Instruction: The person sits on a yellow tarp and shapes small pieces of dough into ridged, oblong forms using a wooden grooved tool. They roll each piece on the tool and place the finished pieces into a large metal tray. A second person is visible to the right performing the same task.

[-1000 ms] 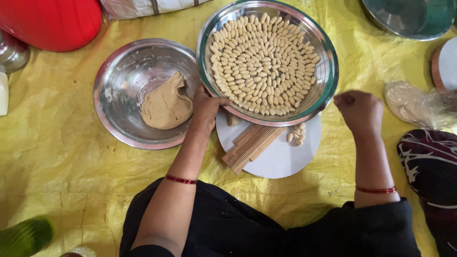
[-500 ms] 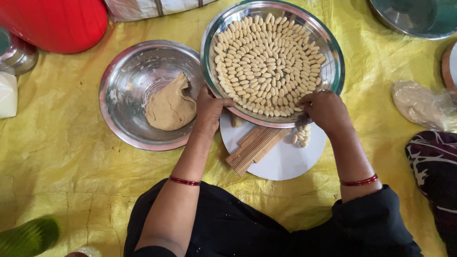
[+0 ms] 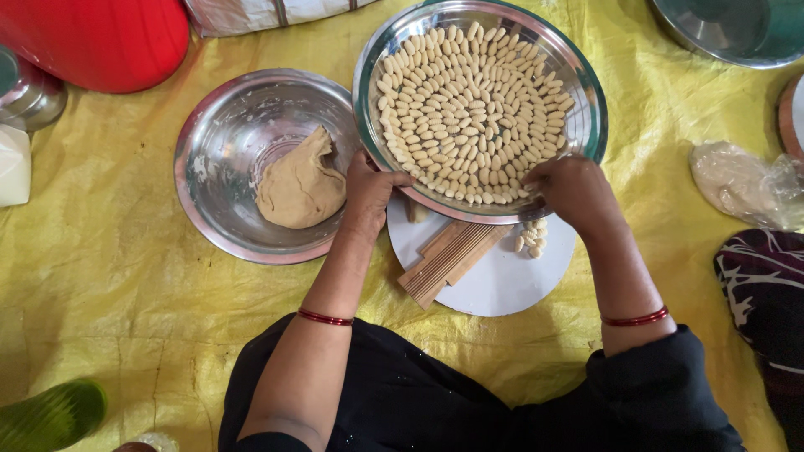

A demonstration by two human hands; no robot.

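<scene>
A large steel plate [image 3: 586, 92] holds several rows of small ridged dough pieces [image 3: 469, 109]. My left hand [image 3: 368, 192] grips its near-left rim. My right hand [image 3: 574, 188] rests over its near-right rim, fingers among the pieces. Under the plate lies a round white board [image 3: 502, 285] with a ridged wooden paddle [image 3: 448, 259] and a few loose dough pieces [image 3: 532, 238]. To the left, a steel bowl [image 3: 226, 142] holds a lump of brown dough [image 3: 300, 180].
A yellow sheet [image 3: 109, 268] covers the floor. A red container [image 3: 100, 38] stands at top left, a steel vessel [image 3: 729, 29] at top right, a plastic bag [image 3: 745, 184] at right, a green object [image 3: 50, 414] at bottom left.
My right hand came in from the right side and now rests on the plate's near rim. The left hand kept its hold on the rim.
</scene>
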